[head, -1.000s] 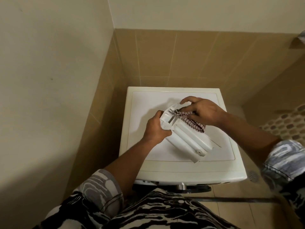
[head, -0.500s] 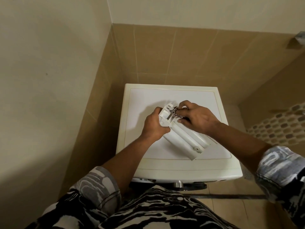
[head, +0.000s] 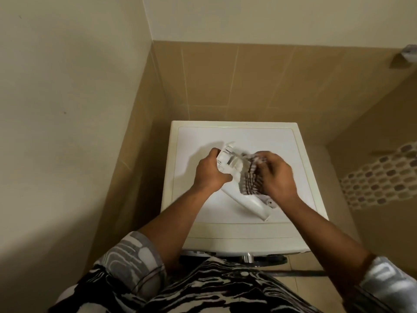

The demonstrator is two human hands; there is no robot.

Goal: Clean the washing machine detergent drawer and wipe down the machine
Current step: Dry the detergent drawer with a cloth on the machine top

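Note:
A white detergent drawer [head: 250,203] lies slanted on top of the white washing machine [head: 239,233]. My left hand [head: 211,173] grips the drawer's far end. My right hand [head: 276,177] holds a checked red-and-white cloth [head: 251,179] bunched against the drawer's middle. The hand and the cloth are blurred. The drawer's near end sticks out below my right wrist and rests on the lid.
Tan tiled walls close in the machine at the back and on the left. A pebble-patterned tile band [head: 381,177] runs along the right wall. A metal fitting [head: 409,56] sticks out at the upper right. The tiled floor [head: 316,283] shows to the right of the machine.
My right hand has slid with the cloth from the drawer's far end down to its middle, and more of the cloth now shows. My left hand keeps its grip.

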